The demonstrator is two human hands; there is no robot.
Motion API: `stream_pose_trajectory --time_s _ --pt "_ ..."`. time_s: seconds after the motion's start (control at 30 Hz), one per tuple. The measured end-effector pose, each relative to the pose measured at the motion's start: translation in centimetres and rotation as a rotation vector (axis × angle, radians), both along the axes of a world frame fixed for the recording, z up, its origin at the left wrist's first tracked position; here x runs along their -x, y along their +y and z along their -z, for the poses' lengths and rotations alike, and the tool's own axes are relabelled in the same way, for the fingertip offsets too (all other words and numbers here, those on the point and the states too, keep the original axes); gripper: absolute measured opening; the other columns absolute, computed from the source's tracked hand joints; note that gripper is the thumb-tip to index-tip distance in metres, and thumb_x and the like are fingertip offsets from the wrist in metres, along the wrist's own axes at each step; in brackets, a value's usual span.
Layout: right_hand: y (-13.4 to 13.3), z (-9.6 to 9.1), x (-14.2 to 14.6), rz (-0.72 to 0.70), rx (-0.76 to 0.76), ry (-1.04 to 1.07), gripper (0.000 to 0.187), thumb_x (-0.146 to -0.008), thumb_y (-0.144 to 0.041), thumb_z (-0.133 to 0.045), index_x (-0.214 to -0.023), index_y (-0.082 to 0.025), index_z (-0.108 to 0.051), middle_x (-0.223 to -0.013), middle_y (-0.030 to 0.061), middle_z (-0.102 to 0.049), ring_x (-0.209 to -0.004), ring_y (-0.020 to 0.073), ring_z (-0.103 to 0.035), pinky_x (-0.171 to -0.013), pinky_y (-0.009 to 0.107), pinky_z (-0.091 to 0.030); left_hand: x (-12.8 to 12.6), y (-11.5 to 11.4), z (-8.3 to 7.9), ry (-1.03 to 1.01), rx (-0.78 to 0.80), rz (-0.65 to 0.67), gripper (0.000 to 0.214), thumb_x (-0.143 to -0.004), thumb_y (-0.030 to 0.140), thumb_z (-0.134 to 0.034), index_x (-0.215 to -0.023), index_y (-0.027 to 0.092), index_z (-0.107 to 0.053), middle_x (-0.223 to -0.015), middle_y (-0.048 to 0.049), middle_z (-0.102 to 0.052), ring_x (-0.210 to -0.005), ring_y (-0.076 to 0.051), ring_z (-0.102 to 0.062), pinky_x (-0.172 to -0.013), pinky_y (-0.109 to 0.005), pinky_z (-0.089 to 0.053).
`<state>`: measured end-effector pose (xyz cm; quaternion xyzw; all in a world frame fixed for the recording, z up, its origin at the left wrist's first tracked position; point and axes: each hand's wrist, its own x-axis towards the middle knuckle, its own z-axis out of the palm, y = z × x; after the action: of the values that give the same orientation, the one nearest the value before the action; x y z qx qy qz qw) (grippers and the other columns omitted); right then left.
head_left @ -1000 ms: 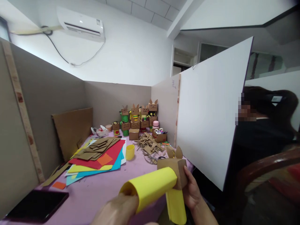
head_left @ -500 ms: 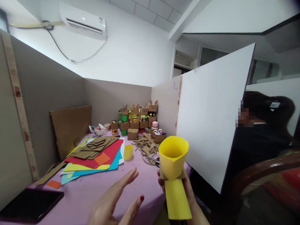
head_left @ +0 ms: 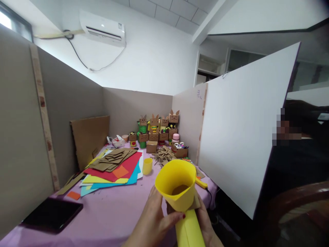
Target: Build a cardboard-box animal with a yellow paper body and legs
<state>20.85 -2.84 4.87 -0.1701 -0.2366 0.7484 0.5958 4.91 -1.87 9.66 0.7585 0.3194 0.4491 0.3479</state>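
Observation:
A yellow paper and cardboard model [head_left: 177, 202] is held up in front of me, near the front of the table. It has a wide paper cup on top, a brown cardboard piece under it and a yellow paper tube below. My left hand [head_left: 158, 218] is closed round its left side, the thumb with a red nail pressing where cup and tube meet. From the right, my right hand [head_left: 207, 223] grips the model by the cardboard and tube. Its fingers are mostly hidden behind the model. A small yellow paper cup [head_left: 147, 166] stands on the table beyond my left hand.
Coloured paper sheets [head_left: 133, 163] and brown cardboard pieces [head_left: 113, 159] lie left. Several cardboard animal figures [head_left: 154, 128] stand at the back. Cardboard scraps [head_left: 164, 154], a yellow corded tool [head_left: 202, 183] and a dark tablet [head_left: 52, 214] are around. A person [head_left: 303, 164] sits beyond the white partition [head_left: 236, 127].
My left hand has moved right and closed on the yellow model, having been open and apart from it. The model has shifted left and tilted slightly. The view has swung a little left.

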Motion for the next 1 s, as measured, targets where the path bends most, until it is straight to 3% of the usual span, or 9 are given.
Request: stream_pose_trajectory --time_s 0.13,0.23,0.37,0.43,0.5,0.63,0.83,1.0 --pt "-0.2 0.2 0.0 -0.088 0.099 0.031 0.053 -0.068 -0.059 -0.071 -0.099 -0.016 -0.071 -0.084 0.0087 -0.078 -0.089 0.0306 -0.071 -0.076 0.041 -0.055 0.1 -0.4 0.3 0.019 0.034 -0.012 0.031 -0.073 0.043 -0.071 -0.097 0.022 -0.071 -0.103 -0.0114 -0.075 -0.094 -0.034 -0.066 -0.106 -0.054 -0.038" --pt "-0.5 0.4 -0.3 -0.031 0.132 0.059 0.055 -0.067 -0.060 -0.071 -0.099 -0.015 -0.072 -0.086 0.0105 -0.078 -0.089 0.0317 -0.071 -0.079 0.043 -0.055 0.2 -0.4 0.8 0.036 0.065 -0.022 0.034 -0.076 0.044 -0.067 -0.102 0.024 -0.071 -0.112 -0.0111 -0.072 -0.110 -0.037 -0.061 -0.110 -0.054 -0.033" --pt "-0.4 0.2 -1.7 0.373 0.036 0.055 0.047 -0.057 -0.047 -0.085 -0.097 -0.026 -0.073 -0.093 0.0022 -0.079 -0.086 0.0259 -0.071 -0.083 0.039 -0.053 1.3 0.9 2.9 -0.061 0.062 -0.199 0.053 -0.072 0.047 -0.070 -0.119 0.023 -0.062 -0.129 -0.0127 -0.063 -0.139 -0.037 -0.035 -0.117 -0.053 -0.018" --pt "0.2 0.0 -2.6 0.576 -0.078 -0.012 0.058 -0.054 -0.035 -0.090 -0.108 -0.034 -0.068 -0.101 -0.0034 -0.078 -0.092 0.0213 -0.069 -0.085 0.033 -0.051 2.2 2.3 4.4 -0.127 0.194 -0.198 0.069 -0.068 0.054 -0.072 -0.125 0.020 -0.055 -0.136 -0.0164 -0.056 -0.140 -0.037 -0.032 -0.116 -0.053 -0.020" --pt "1.1 -0.3 -3.3 0.652 -0.193 -0.112 0.079 -0.056 -0.028 -0.090 -0.127 -0.038 -0.056 -0.113 -0.0034 -0.074 -0.103 0.0200 -0.065 -0.090 0.031 -0.048 3.1 3.9 5.8 -0.350 0.346 -0.240 0.097 -0.055 0.066 -0.076 -0.133 0.018 -0.043 -0.141 -0.0217 -0.048 -0.137 -0.041 -0.036 -0.111 -0.057 -0.028" --pt "3.8 0.3 -3.6 0.627 -0.295 -0.270 0.103 -0.058 -0.025 -0.088 -0.144 -0.038 -0.033 -0.125 -0.0009 -0.067 -0.119 0.0215 -0.056 -0.102 0.035 -0.037 4.0 6.3 7.8 -0.454 0.437 -0.220 0.127 -0.054 0.077 -0.069 -0.147 0.013 -0.011 -0.149 -0.0317 -0.032 -0.131 -0.039 -0.046 -0.101 -0.047 -0.043" --pt "7.1 4.5 -3.5 0.580 -0.304 -0.422 0.108 -0.057 -0.032 -0.088 -0.146 -0.035 -0.027 -0.140 0.0027 -0.055 -0.136 0.0235 -0.040 -0.108 0.037 -0.031 4.1 7.1 11.3 -0.513 0.564 -0.160 0.125 -0.048 0.074 -0.075 -0.142 0.008 -0.025 -0.141 -0.0347 -0.041 -0.119 -0.040 -0.057 -0.097 -0.044 -0.046" --pt "7.2 7.0 -5.0 0.535 -0.208 -0.582 0.115 -0.054 -0.035 -0.090 -0.148 -0.034 -0.022 -0.148 0.0082 -0.045 -0.133 0.0301 -0.043 -0.104 0.040 -0.039 3.8 7.0 13.6 -0.534 0.653 -0.227 0.116 -0.046 0.075 -0.075 -0.133 0.011 -0.035 -0.137 -0.0314 -0.048 -0.116 -0.038 -0.058 -0.095 -0.042 -0.047"
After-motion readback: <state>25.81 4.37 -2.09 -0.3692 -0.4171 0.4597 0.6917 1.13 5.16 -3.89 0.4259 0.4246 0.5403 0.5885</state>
